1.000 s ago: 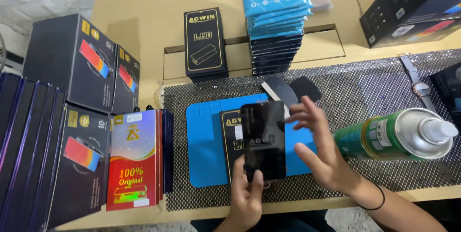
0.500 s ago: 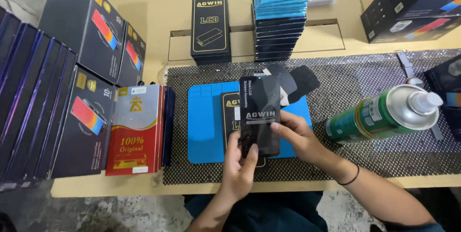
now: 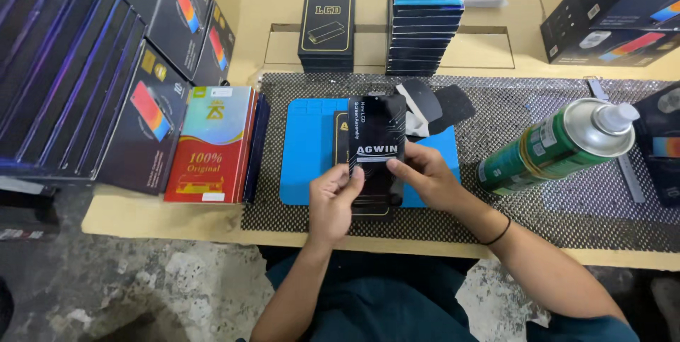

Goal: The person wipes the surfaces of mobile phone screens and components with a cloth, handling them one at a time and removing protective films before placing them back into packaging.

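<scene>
I hold a flat black sleeve-like package (image 3: pixel 377 140) with white print upright over a blue work mat (image 3: pixel 309 151). My left hand (image 3: pixel 334 202) grips its lower left edge. My right hand (image 3: pixel 425 178) grips its lower right side, thumb on the front. A second black box with gold trim (image 3: pixel 342 145) lies on the mat directly behind it, mostly hidden. Two dark oval pieces (image 3: pixel 438 106) rest just beyond the package at the mat's far right corner.
A green spray can (image 3: pixel 556 146) lies on the black mesh mat (image 3: pixel 510 221) to the right. Red and dark boxes (image 3: pixel 211 145) stand at left, with stacks of black boxes (image 3: pixel 85 66). A black box (image 3: pixel 326 23) and a tall stack of blue-topped boxes (image 3: pixel 433 16) sit behind.
The package has turned in my hands, its printed face now towards me. My right hand moved from open beside it to gripping its lower right side. The view shifted closer.
</scene>
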